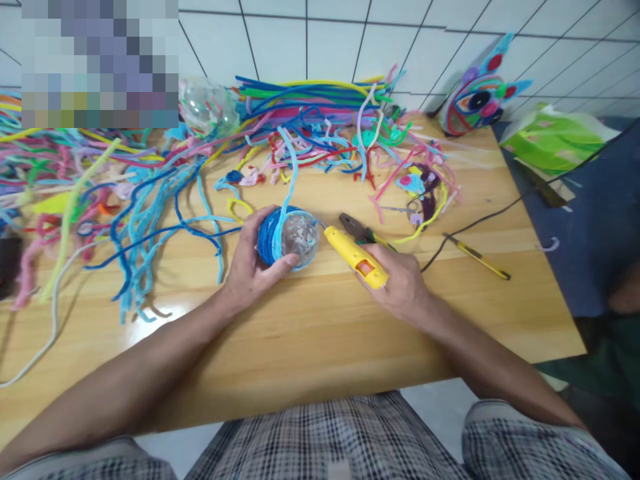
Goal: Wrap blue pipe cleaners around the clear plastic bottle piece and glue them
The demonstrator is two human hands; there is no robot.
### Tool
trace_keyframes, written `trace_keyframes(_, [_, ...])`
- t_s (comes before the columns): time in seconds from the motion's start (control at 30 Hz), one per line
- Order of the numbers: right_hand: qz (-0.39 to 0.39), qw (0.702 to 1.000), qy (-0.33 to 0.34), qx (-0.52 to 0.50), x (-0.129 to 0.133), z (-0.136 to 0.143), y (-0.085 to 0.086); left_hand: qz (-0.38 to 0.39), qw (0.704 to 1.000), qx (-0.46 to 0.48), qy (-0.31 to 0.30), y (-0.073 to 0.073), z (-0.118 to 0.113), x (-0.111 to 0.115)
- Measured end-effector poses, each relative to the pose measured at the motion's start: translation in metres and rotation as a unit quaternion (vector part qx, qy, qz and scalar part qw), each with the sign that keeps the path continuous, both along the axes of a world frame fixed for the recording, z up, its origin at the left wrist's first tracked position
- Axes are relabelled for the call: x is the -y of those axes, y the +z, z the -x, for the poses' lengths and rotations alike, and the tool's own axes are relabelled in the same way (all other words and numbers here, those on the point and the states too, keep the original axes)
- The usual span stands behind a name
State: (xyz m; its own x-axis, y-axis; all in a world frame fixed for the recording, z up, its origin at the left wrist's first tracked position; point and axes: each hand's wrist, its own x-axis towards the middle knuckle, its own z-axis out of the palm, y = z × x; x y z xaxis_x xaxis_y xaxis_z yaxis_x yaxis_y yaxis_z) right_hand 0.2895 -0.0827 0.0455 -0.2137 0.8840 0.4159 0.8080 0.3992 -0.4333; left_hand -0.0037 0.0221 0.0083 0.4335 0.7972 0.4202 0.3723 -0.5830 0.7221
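Observation:
My left hand [257, 257] is closed around a clear plastic ball [300, 240] that lies tilted just above or on the table. Dark blue pipe cleaner [269, 241] is wound round one side of it. A light blue pipe cleaner [290, 173] circles the ball's middle, and its free end sticks up away from me. In my right hand [397, 277] I grip a yellow hot glue gun [355, 257], its nozzle pointing at the ball's right side, close to it. Pliers [354, 228] lie right behind the glue gun, partly hidden.
Loose pipe cleaners [145, 220] spread over the wooden table [280, 353] at left and back. Another clear ball [207, 107] sits behind. At right are a yellow cutter knife [480, 259], a black cord [480, 217], scissors [413, 205], a decorated mask-like piece [475, 100] and a green bag [555, 137].

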Motion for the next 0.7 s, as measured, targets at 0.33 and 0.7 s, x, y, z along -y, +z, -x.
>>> trace_keyframes(0.33, [-0.004, 0.999, 0.041, -0.007, -0.0048, 0.0044, 0.0014, -0.015, 1.000, 0.006, -0.007, -0.0004, -0.0011, -0.0012])
trace_keyframes(0.7, [0.030, 0.999, -0.009, -0.035, -0.0036, 0.0050, 0.0004, 0.014, 1.000, -0.016, -0.009, 0.0028, -0.0016, -0.0001])
